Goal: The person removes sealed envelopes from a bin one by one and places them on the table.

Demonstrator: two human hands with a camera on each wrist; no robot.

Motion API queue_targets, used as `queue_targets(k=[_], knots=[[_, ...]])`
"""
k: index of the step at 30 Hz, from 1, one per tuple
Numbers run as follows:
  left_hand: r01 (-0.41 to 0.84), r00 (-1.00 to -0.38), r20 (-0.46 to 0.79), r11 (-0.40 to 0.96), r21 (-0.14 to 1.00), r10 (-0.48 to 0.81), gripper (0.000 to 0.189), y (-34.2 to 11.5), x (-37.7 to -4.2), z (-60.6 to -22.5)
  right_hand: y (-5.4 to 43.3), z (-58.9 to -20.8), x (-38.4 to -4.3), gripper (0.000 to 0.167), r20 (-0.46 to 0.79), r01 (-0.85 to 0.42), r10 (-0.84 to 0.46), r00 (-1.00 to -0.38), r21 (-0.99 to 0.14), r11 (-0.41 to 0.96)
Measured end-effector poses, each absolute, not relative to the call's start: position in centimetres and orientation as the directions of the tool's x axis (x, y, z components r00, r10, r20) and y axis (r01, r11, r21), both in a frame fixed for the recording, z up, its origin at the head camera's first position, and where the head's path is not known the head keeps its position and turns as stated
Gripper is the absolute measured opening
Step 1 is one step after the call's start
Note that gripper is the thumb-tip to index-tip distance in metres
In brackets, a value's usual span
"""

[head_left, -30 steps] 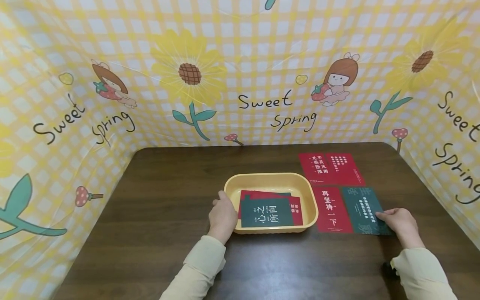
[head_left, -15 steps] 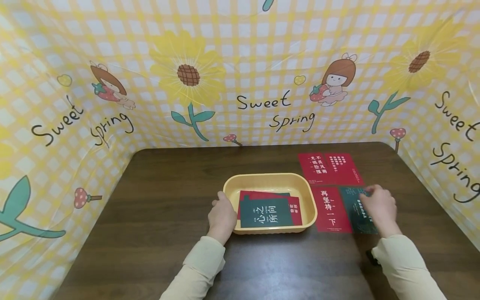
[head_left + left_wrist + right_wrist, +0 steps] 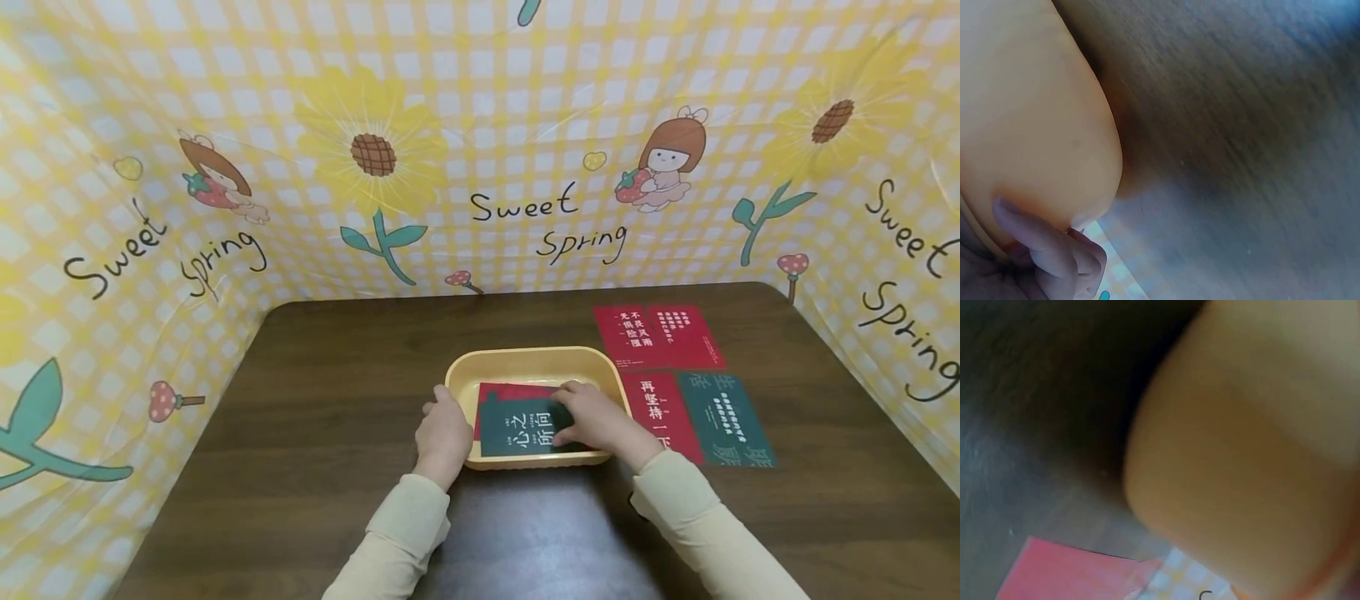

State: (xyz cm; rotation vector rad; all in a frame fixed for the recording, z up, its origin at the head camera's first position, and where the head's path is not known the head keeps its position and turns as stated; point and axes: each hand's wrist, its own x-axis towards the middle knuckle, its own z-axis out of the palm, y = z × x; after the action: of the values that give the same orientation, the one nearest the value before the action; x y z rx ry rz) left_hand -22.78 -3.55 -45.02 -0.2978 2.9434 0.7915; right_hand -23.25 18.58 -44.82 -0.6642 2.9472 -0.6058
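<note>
My left hand grips the left end of a yellow plastic tray; in the left wrist view its fingers curl at the tray's rim. Inside the tray lies a loose pile of printed cards, topped by a dark green card with white characters. Edges of a red card show beneath it. My right hand reaches over the tray's right side, thumb and fingers spread apart over the right part of the green card. The right wrist view shows mostly the tray's outer wall, blurred.
Right of the tray, cards lie flat on the brown wooden table: red cards at the back, another red card partly behind my right wrist, and a green card. A yellow checked cloth surrounds the table's back and sides.
My right hand has left the green card on the table, passed over it, and moved left into the tray. The left hand and the tray have stayed in place.
</note>
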Motion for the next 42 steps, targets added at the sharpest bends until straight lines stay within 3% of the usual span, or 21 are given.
queue_targets(k=[4, 16, 25, 33, 42], knots=[[-0.218, -0.975, -0.145, 0.841, 0.495, -0.168, 0.054, -3.4, -22.7, -45.4, 18.2, -45.8, -23.5, 0.070, -0.092, -0.351, -0.413, -0.906, -0.379, 0.856], [-0.215, -0.976, -0.129, 0.842, 0.495, -0.174, 0.050, -3.7, -22.4, -44.9, 17.9, -46.3, -23.7, 0.089, -0.099, -0.291, -0.343, -0.934, -0.346, 0.892], [-0.209, -0.978, -0.125, 0.848, 0.487, -0.168, 0.051, -3.8, -22.5, -44.8, 17.9, -46.2, -23.9, 0.077, -0.069, -0.219, -0.259, -0.963, -0.350, 0.911], [-0.219, -0.975, -0.145, 0.841, 0.494, -0.168, 0.057, -3.7, -22.7, -44.8, 17.8, -46.0, -23.8, 0.085, -0.145, -0.170, -0.233, -0.962, -0.355, 0.919], [-0.217, -0.975, -0.145, 0.846, 0.487, -0.166, 0.057, -3.6, -22.7, -44.9, 17.9, -46.1, -23.9, 0.078, -0.155, -0.134, -0.207, -0.966, -0.383, 0.914]])
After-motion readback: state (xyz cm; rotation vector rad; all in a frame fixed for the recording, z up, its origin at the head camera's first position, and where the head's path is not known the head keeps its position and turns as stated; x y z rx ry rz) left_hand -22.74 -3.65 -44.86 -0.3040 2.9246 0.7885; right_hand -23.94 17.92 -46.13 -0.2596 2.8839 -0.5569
